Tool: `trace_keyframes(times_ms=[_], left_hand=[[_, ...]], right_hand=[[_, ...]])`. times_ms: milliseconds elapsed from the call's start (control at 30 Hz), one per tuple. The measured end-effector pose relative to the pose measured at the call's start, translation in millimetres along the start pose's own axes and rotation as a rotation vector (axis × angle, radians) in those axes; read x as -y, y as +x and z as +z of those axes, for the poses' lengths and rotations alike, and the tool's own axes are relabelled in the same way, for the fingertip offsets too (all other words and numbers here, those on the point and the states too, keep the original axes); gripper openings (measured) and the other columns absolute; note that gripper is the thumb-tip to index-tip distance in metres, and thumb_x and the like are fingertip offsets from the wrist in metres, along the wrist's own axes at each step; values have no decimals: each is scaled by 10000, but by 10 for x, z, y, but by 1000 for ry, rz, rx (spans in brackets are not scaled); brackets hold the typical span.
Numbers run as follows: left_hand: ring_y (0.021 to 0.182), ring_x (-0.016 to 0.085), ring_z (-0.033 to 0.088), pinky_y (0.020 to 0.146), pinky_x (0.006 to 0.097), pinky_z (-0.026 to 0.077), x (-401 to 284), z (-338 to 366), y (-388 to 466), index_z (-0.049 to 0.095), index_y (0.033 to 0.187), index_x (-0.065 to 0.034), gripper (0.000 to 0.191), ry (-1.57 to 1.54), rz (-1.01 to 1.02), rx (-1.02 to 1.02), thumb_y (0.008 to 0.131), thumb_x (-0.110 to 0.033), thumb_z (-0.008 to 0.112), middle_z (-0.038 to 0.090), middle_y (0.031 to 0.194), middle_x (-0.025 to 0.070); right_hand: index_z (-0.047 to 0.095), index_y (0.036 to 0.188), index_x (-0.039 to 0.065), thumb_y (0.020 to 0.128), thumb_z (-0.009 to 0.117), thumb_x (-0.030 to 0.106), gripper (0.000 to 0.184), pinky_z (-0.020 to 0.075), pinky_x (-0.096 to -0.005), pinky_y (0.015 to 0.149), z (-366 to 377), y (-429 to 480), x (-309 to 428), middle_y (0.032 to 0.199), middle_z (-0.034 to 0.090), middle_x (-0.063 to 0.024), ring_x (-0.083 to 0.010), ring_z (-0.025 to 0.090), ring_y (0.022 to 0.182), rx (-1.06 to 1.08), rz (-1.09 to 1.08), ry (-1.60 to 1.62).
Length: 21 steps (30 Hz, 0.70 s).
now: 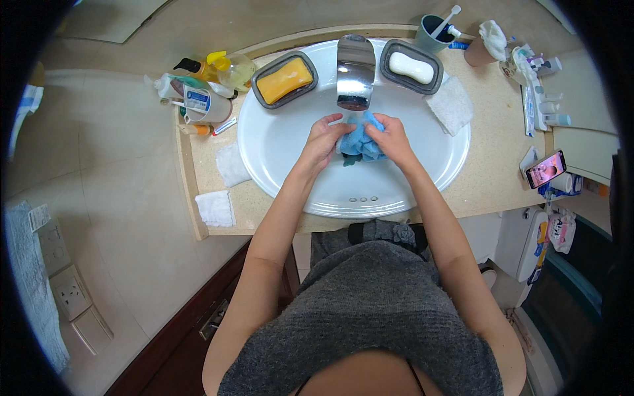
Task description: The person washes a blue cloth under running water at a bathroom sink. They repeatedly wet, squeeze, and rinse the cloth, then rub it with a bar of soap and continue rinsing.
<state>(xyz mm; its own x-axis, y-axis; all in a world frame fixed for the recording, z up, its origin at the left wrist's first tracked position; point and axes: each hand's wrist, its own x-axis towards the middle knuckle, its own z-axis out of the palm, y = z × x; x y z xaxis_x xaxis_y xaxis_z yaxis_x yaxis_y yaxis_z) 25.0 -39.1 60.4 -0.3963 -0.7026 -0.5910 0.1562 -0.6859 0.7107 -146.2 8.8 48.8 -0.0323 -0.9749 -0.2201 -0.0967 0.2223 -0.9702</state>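
Note:
A crumpled, wet-looking blue cloth [364, 142] is held over the white sink basin [277, 143], just below the mouth of the chrome faucet [355, 69]. My right hand [393, 137] pinches its right side, thumb on top. At the cloth's left edge, my left hand [322, 140] grips it with the thumb stretched across and the index finger raised. Under the cloth a small dark green patch [351, 160] shows; what it belongs to cannot be told. Folds hide some of my fingertips.
On the sink's back rim sit a dish with yellow soap [285, 80] and one with white soap [411, 68]. A white cloth [450, 105] drapes over the right rim. Bottles [237, 72] and a mug [208, 106] crowd the left; a phone [546, 169] leans at right.

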Motion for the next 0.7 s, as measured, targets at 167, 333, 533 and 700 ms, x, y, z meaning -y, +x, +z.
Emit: trace_keyframes(times_ms=[167,333,533,700], left_hand=[[797,147,618,679,229,509,-10,-14,-7,322,1269,87,600,14,11,6,779,-35,646,594,959,129],[794,150,619,686,234,504,-52,32,-33,335,1264,81,594,70,29,6,773,-37,648,601,948,123],[843,170,600,752,252,478,-63,2,-40,319,1268,123,664,10,30,27,738,-48,680,594,960,158],[818,152,601,741,243,475,-60,-14,-43,324,1264,125,653,30,34,33,743,-50,676,601,939,144]], right_hand=[[624,823,-21,837,587,188,213,443,-222,590,-19,-5,71,686,585,11,-47,504,642,32,15,47],[610,775,-23,826,602,229,257,429,-231,559,-27,48,3,642,561,2,-52,488,610,2,-19,-78],[622,869,-23,831,595,231,259,447,-237,602,-48,44,-7,687,582,-15,-63,510,648,75,34,84],[634,924,-19,850,578,227,263,459,-229,634,-75,50,48,735,603,-11,-62,525,672,126,-1,-140]])
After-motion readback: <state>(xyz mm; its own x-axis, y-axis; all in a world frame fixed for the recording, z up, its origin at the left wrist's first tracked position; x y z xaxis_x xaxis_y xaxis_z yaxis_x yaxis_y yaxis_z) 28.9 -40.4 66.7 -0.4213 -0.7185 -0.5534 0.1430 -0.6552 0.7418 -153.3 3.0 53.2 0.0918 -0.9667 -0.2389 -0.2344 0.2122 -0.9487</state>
